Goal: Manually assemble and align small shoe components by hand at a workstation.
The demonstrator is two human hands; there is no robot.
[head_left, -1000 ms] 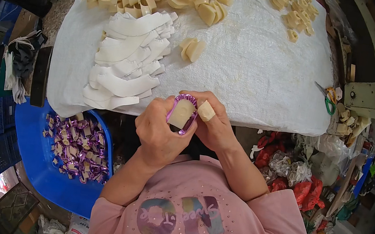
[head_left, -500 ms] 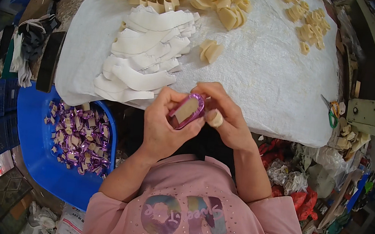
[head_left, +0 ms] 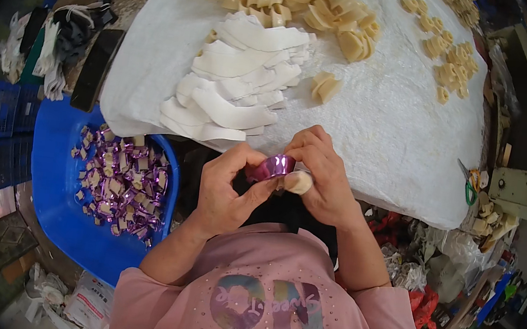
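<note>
the purple wrapper (head_left: pixel 270 166) sits between my two hands just off the near edge of the white cloth (head_left: pixel 398 135), pinched there so i can fold it around the piece. my left hand (head_left: pixel 227 190) grips its left end, my right hand (head_left: pixel 321 175) its right, a bare pale piece (head_left: pixel 297 182) tucked under those fingers. wrapped ones fill the blue tub (head_left: pixel 54 204) left of the cloth.

Bright, even daylight, soft shadows, foil glare, fisheye bending and dark vignette at edges.
</note>
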